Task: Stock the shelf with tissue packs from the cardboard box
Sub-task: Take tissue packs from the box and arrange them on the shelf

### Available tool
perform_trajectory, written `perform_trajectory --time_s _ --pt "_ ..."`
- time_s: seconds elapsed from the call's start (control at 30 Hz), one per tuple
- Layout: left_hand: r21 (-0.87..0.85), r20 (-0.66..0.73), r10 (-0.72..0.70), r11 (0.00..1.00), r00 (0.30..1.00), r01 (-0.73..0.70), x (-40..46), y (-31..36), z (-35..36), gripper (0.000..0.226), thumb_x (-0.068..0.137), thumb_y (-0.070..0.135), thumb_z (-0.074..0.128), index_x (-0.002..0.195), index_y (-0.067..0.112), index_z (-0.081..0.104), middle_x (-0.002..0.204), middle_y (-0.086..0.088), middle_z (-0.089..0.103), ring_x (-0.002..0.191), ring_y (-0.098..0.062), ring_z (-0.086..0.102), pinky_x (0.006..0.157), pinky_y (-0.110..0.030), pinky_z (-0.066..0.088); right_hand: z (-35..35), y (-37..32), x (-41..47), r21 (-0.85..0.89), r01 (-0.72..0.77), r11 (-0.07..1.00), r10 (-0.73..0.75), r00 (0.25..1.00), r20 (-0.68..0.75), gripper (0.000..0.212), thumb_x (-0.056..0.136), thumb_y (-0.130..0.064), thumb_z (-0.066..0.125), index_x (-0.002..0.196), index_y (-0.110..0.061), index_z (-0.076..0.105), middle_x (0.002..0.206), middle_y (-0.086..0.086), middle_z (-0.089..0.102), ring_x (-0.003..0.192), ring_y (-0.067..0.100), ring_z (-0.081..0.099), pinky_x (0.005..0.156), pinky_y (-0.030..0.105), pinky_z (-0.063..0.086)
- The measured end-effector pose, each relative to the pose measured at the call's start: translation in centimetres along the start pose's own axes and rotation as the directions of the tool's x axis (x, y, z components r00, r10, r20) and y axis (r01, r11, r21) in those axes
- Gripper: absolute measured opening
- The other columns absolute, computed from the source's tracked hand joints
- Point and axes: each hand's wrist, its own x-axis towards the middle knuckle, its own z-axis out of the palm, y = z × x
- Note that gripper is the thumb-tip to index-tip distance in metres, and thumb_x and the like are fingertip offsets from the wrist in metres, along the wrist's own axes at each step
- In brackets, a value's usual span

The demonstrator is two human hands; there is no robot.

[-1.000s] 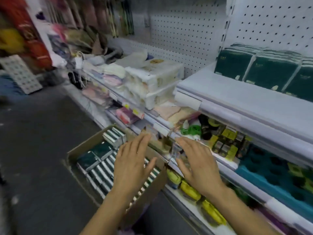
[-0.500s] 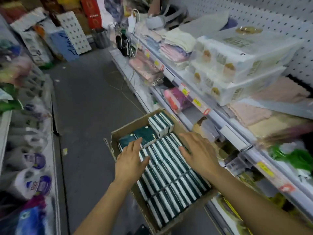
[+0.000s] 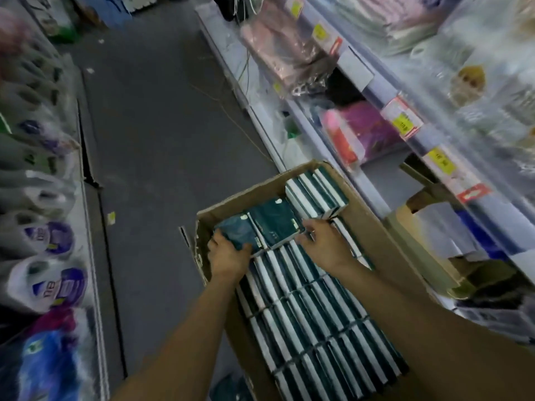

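Both hands are down inside the open brown cardboard box, working at its far end. Left hand has its thumb and fingers curled over the near edge of a flat-lying dark green tissue pack, apparently gripping it. Right hand lies just beside it, its fingers bent round the near right corner of a second flat dark green tissue pack; motion blur makes it hard to say whether that grip has fully closed.

Under and behind the hands, toward the person, the box is packed with rows of dark green and white tissue packs standing on edge. Beyond the right hand, a short tilted stack of the same packs rests in the far corner.

Judged from this, the step in hand is the pick-up: the two flat packs are being taken, and almost the whole box is yet to be shelved. Next, both packs must be lifted clear without dragging the neighbours, then carried up and right to the white metal shelving beside the right arm, which already carries other wrapped goods.
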Motion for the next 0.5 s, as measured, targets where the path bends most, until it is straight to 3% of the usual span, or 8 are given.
perform_trajectory --time_s 0.13,0.3,0.4,0.5 --pt "-0.096 0.017 -0.103 0.990 0.995 0.104 2.3 -0.8 1.7 0.096 0.095 0.033 0.062 0.155 0.009 -0.010 0.159 -0.022 0.019 0.139 -0.042 0.034 0.111 -0.047 0.035 3.1 -0.5 3.3 -0.182 -0.068 0.981 0.078 0.996 0.049 0.054 0.099 -0.039 0.049 0.144 -0.010 0.039 0.144 0.010 0.044 0.126 0.028 0.048 0.095 0.038 0.045" --pt "-0.094 -0.076 -0.121 0.989 0.990 0.113 3.0 -1.4 3.1 0.101 0.089 0.032 0.070 0.155 0.005 -0.001 0.155 -0.022 0.023 0.142 -0.039 0.022 0.115 -0.044 0.023 6.5 -1.0 5.4 -0.296 -0.205 0.933 0.215 0.977 -0.001 0.073 0.095 -0.048 0.053 0.147 -0.006 0.022 0.149 0.015 0.032 0.127 0.033 0.046 0.081 0.039 0.046" --pt "-0.148 -0.109 -0.161 0.978 0.981 0.144 3.5 -1.3 3.4 0.107 0.081 0.028 0.079 0.155 0.008 0.004 0.154 -0.018 0.026 0.141 -0.036 0.023 0.115 -0.046 0.025 7.0 -1.3 6.5 -0.216 -0.268 0.939 0.267 0.963 -0.032 0.076 0.085 -0.044 0.070 0.139 -0.008 0.032 0.141 0.014 0.039 0.117 0.032 0.054 0.071 0.034 0.044" --pt "-0.294 -0.108 -0.251 0.932 0.962 0.210 3.6 -0.8 3.2 0.099 0.075 0.023 0.084 0.151 0.011 0.021 0.145 -0.015 0.044 0.134 -0.034 0.041 0.110 -0.043 0.038 6.5 -1.5 6.8 -0.150 -0.321 0.935 0.328 0.945 0.020 0.066 0.075 -0.045 0.079 0.122 -0.009 0.050 0.121 0.009 0.057 0.099 0.029 0.062 0.066 0.031 0.047"
